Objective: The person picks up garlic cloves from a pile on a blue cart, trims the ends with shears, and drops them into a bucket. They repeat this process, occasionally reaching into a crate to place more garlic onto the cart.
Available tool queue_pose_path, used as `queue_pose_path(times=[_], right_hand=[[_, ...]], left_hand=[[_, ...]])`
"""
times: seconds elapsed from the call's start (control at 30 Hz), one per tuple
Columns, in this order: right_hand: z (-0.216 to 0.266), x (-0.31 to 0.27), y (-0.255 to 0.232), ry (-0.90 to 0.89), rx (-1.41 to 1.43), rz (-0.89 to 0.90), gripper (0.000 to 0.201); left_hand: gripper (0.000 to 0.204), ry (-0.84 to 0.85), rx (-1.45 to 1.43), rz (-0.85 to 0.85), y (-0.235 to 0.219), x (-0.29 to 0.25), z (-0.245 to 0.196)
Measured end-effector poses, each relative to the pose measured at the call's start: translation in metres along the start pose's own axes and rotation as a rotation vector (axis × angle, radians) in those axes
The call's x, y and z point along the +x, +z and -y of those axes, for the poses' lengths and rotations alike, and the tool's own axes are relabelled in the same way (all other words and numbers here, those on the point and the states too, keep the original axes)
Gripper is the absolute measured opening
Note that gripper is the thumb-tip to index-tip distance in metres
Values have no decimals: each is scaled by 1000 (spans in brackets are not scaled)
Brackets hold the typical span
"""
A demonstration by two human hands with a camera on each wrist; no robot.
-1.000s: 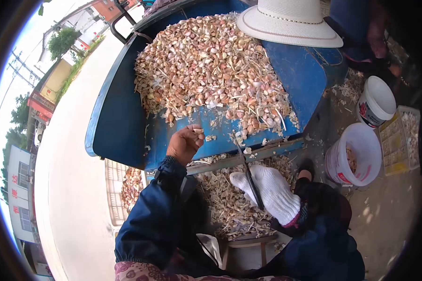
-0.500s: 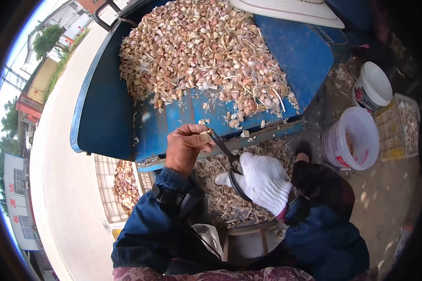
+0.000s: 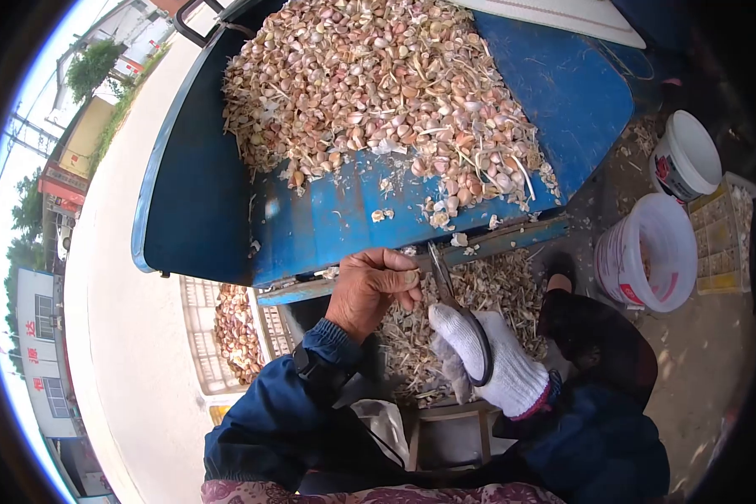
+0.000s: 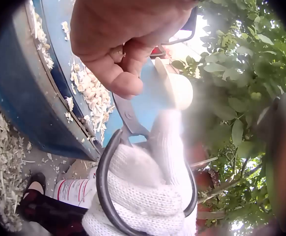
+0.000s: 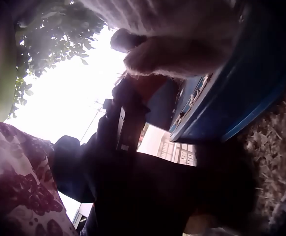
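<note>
Since the earlier frame, the bare left hand [image 3: 371, 292] has drawn back toward the body, and the scissors [image 3: 443, 284] in the gloved right hand [image 3: 489, 361] now point past its fingertips. Ahead of both hands spreads the blue metal bed [image 3: 311, 225], whose front lip passes close beyond the left fingers, so room looks tighter there than toward the lap. Its garlic heap [image 3: 378, 92] lies beyond a mostly bare strip that leaves reaching space. Below the hands is a pile of dry trimmings [image 3: 512, 290], probably placed to catch falling bits. Left of the left hand, a slatted crate [image 3: 200, 336] holds cloves; right of the right hand stands a pale bucket [image 3: 606, 273], both clear of the forearms. The right hand grips the scissors by their black handles, the glove presumably cushioning it. The left hand pinches a small pale piece [image 4: 117, 54], seemingly a clove, likely at the fingertips to leave it exposed; whether the blades touch it, I cannot tell.
</note>
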State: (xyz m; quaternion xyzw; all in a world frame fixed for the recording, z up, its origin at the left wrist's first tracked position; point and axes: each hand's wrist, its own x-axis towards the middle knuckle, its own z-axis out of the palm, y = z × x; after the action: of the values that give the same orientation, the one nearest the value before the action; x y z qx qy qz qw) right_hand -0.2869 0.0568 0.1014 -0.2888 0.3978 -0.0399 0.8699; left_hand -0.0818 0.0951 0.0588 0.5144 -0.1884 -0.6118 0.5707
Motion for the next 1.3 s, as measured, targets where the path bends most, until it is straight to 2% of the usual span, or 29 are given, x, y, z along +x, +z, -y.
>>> queue_pose_path(times=[0.07,0.13,0.2,0.27,0.3,0.33,0.4,0.43,0.47,0.5,0.53,0.57,0.6,0.67,0.73,0.8,0.83,0.87,0.93,0.97,1.0,1.07,1.13,1.2,1.23,1.27,1.3], right_hand=[[8,-8,4,8,116,-22,27],[9,-8,-1,14,138,40,28],[10,-6,-4,0,115,51,29],[10,-4,-8,15,119,42,30],[12,-4,-7,9,104,17,29],[13,-5,-6,2,90,-6,29],[17,-5,-3,7,60,-45,27],[20,-6,-1,48,108,-63,27],[21,-6,0,89,157,-82,28],[17,-7,-2,-19,-27,-49,35],[18,-9,-5,-16,-24,-54,35],[22,-11,-8,1,-110,-25,35],[25,-13,-8,17,-197,8,35],[19,-8,-11,33,-250,5,34],[17,-9,-10,46,-304,0,33],[20,-13,-8,39,-439,-3,30],[18,-14,-7,36,-438,0,30],[16,-13,-7,4,-338,2,34],[12,-11,-9,-35,-234,7,40],[11,-9,-11,-70,-237,11,40],[12,-10,-12,-104,-240,18,40],[17,-14,-12,-73,-222,39,40],[19,-16,-11,-110,-283,-4,41],[14,-11,-15,-170,-365,-21,45],[11,-8,-17,-248,-405,4,47],[9,-6,-19,-325,-443,30,49],[9,-6,-21,-325,-443,29,49]], left_hand=[[9,15,64,-99,-23,19,-19],[7,164,69,-203,-63,49,-39],[13,240,308,-399,-93,82,-66],[8,428,544,-547,-115,115,-79],[10,442,761,-594,-135,134,-83],[10,440,761,-590,-140,144,-85],[15,648,1456,-594,-148,162,-85],[23,684,1614,-515,-154,167,-84],[23,683,1610,-507,-158,172,-80],[25,656,1654,-529,-154,172,-76],[27,628,1699,-552,-150,170,-73],[27,739,1698,-478,-148,165,-71],[27,739,1700,-478,-143,159,-68],[23,768,1895,-441,-133,148,-61],[19,756,1900,-416,-128,141,-58],[19,642,1900,-455,-134,142,-52],[15,760,1898,-468,-143,143,-50],[15,762,1902,-470,-143,139,-53],[8,286,1038,-515,-134,126,-62],[11,207,689,-445,-121,111,-66],[11,210,693,-448,-122,103,-66],[12,152,145,-101,-124,92,-63],[18,152,60,-52,-123,86,-56],[17,190,-79,85,-119,82,-50],[20,174,-127,121,-117,80,-48],[20,171,-128,123,-115,78,-46],[19,144,-132,133,-113,75,-45]])
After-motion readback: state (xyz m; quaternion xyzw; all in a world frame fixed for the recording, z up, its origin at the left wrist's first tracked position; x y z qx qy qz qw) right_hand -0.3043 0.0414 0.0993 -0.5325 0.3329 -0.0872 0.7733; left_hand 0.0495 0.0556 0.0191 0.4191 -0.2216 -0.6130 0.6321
